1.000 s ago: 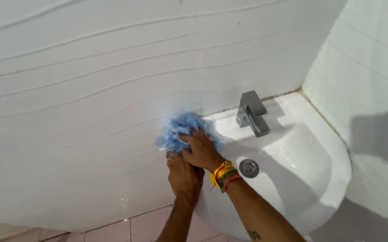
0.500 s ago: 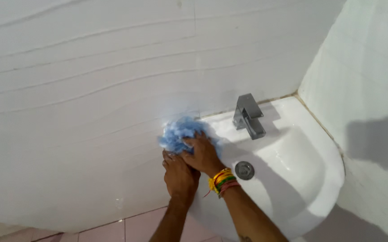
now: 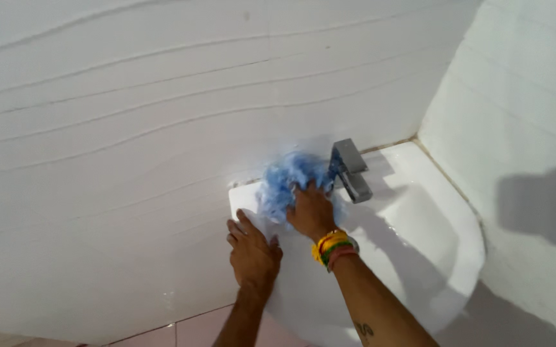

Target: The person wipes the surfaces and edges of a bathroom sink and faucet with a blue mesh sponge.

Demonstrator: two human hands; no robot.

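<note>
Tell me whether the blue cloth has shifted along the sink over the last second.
Yes. The blue cloth, under the right hand, moved right along the sink rim and now touches the tap.

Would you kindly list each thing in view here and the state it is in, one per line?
Blue cloth: bunched, pressed onto the basin's back rim beside the tap.
Right hand: on the cloth, fingers spread over it.
Left hand: flat on the basin's left edge, holding nothing.
Tap: no water seen running.
Basin: white, glossy, with no standing water seen.
Wristbands: worn on the right wrist.
</note>
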